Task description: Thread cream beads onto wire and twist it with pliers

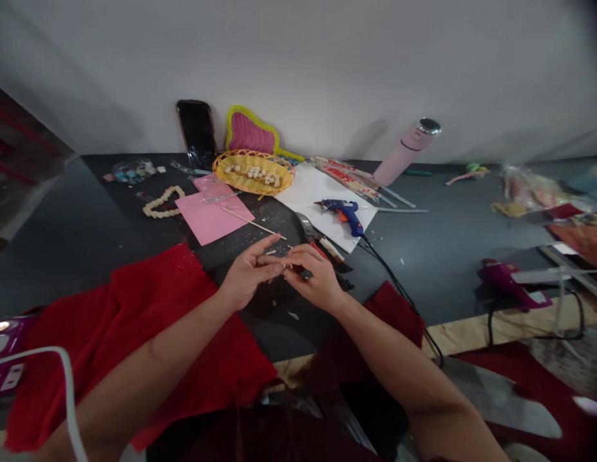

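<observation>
My left hand (251, 272) and my right hand (314, 274) meet above the dark table, fingertips together in a pinch. Tiny whitish bits (287, 265) show between the fingertips; they are too small to name. Just beyond the hands lies a thin wooden stick (254, 223). Pliers with a grey head (306, 226) rest behind my right hand, their handles partly hidden by it. A blue glue gun (344, 213) lies on a white sheet (298, 186) farther back. White crumbs are scattered over the tabletop around the hands.
Red cloth (149, 321) covers the left front. Farther back are pink paper (212, 218), a beaded triangle (164, 203), a yellow basket (254, 172) with small white pieces, a phone (197, 131) and a pink bottle (404, 154). The glue gun's black cord (399, 282) runs off the front edge.
</observation>
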The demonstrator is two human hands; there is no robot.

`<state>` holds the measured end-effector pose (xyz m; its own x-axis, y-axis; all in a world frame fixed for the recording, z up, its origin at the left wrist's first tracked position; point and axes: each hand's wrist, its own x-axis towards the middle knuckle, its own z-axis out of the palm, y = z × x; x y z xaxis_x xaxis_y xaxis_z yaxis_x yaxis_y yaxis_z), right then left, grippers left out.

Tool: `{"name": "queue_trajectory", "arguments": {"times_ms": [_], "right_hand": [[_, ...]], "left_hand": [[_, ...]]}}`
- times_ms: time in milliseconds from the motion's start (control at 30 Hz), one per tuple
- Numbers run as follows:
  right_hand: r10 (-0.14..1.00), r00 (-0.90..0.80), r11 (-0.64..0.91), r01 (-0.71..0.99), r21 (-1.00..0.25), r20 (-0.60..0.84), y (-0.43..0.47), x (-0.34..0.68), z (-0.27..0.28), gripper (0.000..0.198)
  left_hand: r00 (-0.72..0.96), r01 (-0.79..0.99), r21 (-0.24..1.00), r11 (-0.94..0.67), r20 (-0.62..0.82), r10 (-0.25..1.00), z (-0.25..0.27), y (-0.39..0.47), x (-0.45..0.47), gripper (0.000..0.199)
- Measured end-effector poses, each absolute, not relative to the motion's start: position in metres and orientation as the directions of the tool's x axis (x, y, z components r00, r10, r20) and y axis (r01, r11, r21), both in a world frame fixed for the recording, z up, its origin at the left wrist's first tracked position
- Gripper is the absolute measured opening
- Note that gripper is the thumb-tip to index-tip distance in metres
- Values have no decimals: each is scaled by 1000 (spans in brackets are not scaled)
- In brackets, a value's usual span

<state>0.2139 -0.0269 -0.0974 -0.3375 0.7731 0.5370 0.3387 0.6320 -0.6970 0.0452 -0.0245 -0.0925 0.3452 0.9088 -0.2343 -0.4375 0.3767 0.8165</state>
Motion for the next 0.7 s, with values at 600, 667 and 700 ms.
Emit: {"name": "queue_trajectory", "arguments": {"times_ms": [600,667,700], "right_hand": [[873,-306,461,774,-434,381,-9,254,-82,26],[903,-253,373,863,-340,348,-7,262,-76,21],[919,-234,329,897,-294,317,-6,265,-74,21]], "left_hand": [[95,-100,995,15,-6,995,-97,-18,42,54],[61,-6,1000,-16,16,998,-96,-17,41,53],[51,33,999,-27,25,998,-95,-16,41,53]]}}
